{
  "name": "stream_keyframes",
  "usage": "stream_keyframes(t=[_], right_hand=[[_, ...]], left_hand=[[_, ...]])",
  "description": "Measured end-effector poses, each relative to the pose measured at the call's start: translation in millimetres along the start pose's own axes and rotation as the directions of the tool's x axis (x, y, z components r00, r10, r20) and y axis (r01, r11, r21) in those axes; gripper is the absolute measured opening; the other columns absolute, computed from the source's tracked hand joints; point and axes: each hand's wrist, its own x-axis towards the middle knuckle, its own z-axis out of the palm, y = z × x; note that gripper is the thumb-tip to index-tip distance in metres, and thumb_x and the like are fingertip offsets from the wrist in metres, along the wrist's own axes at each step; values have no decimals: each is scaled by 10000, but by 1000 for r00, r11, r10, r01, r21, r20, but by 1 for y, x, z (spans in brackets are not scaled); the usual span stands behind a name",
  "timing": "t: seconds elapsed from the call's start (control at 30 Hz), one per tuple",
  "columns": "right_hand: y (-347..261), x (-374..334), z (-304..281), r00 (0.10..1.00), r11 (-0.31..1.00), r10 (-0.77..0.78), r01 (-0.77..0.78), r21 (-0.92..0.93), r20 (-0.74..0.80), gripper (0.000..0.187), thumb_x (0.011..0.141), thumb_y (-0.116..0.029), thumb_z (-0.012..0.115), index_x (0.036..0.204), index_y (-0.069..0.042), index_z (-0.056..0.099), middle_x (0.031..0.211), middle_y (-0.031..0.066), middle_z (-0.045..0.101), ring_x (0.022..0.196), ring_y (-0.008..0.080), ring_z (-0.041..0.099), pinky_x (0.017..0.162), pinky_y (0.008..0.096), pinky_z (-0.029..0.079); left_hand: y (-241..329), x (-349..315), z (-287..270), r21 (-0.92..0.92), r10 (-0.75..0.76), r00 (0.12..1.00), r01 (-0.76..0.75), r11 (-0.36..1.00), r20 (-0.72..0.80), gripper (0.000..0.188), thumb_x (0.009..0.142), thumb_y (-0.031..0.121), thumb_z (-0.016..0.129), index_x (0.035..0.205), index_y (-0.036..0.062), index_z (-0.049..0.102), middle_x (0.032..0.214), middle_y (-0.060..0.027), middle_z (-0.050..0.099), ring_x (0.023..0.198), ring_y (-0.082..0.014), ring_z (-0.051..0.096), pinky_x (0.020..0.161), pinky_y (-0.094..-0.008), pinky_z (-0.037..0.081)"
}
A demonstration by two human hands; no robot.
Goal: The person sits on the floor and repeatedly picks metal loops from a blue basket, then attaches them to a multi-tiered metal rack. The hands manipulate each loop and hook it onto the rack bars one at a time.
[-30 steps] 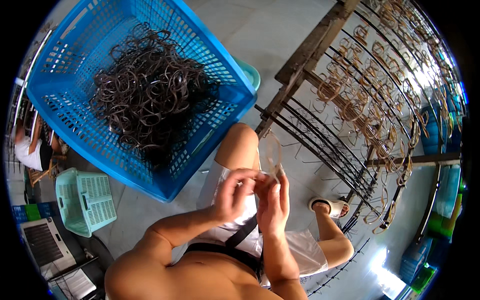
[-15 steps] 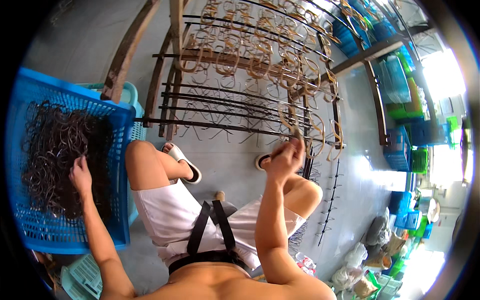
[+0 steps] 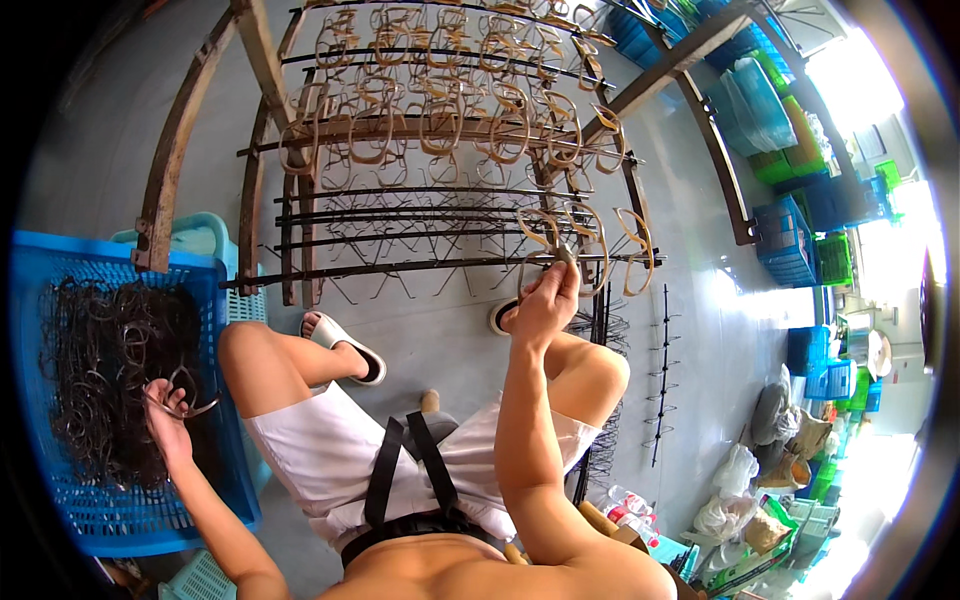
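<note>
My left hand [image 3: 168, 425] is above the heap in the blue basket, palm turned up, with a dark, glossy eyeglass frame [image 3: 203, 407] held between thumb and fingers. Below it lies a tangled pile of similar dark frames [image 3: 105, 370]. At the near right end of the rack's front rod [image 3: 430, 264], my right hand [image 3: 545, 300] is closed, pinching at a tan eyeglass frame [image 3: 533, 228]. A small greyish piece [image 3: 566, 254] shows at its fingertips; I cannot tell what it is. Beside that hand, another tan frame [image 3: 632, 250] hangs on the rod.
The blue basket [image 3: 228, 440] stands left of my knee. Ahead, a wooden rack [image 3: 172, 150] carries rods with rows of tan frames [image 3: 440, 115] and bare wire hooks. A hooked rod [image 3: 662, 380] lies on the floor at right. Crates [image 3: 780, 240] and bags [image 3: 725, 510] line the right side.
My left hand has turned palm up and now shows a dark eyeglass frame lifted from the pile. My right hand stays by the front rod's right end. The whole view has shifted.
</note>
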Motion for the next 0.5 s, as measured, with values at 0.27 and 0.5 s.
stream_keyframes(t=[0.27, 0.5], right_hand=[[7, 5, 1, 989, 923, 85, -124, 365, 119, 157, 949, -131, 441, 1029, -52, 550, 556, -47, 329, 405, 34, 247, 332, 181, 226], [3, -3, 8, 991, 952, 131, -131, 276, 19, 141, 953, -151, 434, 970, -64, 544, 549, -46, 338, 407, 40, 317, 331, 192, 251]], left_hand=[[9, -10, 7, -100, 45, 974, -23, 995, 222, 208, 917, 221, 523, 1067, 82, 564, 873, 3, 567, 615, -68, 446, 551, -199, 355], [-4, -11, 17, -183, 49, 985, -19, 983, 163, 274, 916, 305, 523, 1069, 83, 571, 808, 22, 548, 617, -57, 455, 527, -199, 355]])
